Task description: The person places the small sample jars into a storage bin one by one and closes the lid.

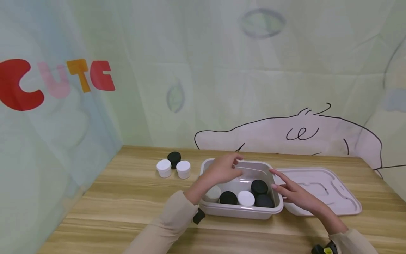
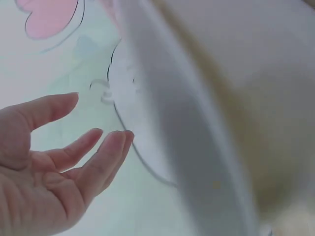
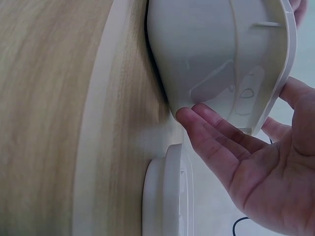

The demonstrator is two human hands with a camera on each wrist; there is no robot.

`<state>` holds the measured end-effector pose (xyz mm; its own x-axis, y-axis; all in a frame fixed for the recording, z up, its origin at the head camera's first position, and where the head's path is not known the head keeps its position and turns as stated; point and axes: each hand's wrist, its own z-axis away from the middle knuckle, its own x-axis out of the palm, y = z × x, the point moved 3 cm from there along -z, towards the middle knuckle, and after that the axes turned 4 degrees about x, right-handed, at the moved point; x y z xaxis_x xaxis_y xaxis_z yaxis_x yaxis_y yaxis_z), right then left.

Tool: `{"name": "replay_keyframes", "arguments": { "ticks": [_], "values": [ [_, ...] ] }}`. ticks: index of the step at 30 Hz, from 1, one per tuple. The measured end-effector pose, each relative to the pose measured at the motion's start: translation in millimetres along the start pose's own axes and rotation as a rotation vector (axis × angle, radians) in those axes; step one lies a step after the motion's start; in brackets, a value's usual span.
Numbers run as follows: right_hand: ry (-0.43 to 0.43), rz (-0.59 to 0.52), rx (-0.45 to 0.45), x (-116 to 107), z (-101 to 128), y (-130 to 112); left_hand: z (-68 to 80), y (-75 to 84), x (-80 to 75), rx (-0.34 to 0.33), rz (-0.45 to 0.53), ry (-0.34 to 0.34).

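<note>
The head view alone shows the whole scene: a wooden bench (image 1: 127, 197) against a pale cartoon-printed backdrop with the letters "CUTE" (image 1: 57, 83) on the far left. On the bench, left of centre and toward the far edge, three small jars (image 1: 173, 164) stand close together, two with white lids and one with a black lid.

At the centre sits an open white plastic box (image 1: 241, 211). Inside it lie five small jars (image 1: 245, 197): two white and three black, along its near side.

The left hand (image 1: 222, 170) hovers over the far left part of the box, fingers loosely curved and holding nothing. The left wrist view shows what the head view cannot: its palm (image 2: 49, 172) open, fingers relaxed and spread, with the blurred wall of the box beside it; whether they touch cannot be told.

The right hand (image 1: 293, 192) lies at the box's right rim, fingers straight. The right wrist view shows from close by that its fingertips (image 3: 197, 120) touch the outer wall of the box (image 3: 216, 59), gripping nothing.

Just right of the box, its white lid (image 1: 326, 190) lies flat on the bench, partly under the right hand.
</note>
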<state>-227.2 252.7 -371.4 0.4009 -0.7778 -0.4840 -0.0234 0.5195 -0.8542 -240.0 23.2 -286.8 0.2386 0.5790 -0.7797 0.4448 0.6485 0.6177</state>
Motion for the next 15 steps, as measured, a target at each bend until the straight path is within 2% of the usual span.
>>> {"name": "replay_keyframes", "arguments": {
  "ticks": [7,12,15],
  "values": [
    [-0.002,0.002,-0.011,0,0,1,22.1,-35.6,-35.3,-0.064,0.122,0.147],
    [0.001,0.000,-0.028,1,1,2,36.3,-70.8,-52.9,-0.081,0.089,0.313],
    [0.003,-0.005,-0.035,3,2,2,43.7,-96.2,-59.8,-0.094,0.075,0.388]
  ]
}}
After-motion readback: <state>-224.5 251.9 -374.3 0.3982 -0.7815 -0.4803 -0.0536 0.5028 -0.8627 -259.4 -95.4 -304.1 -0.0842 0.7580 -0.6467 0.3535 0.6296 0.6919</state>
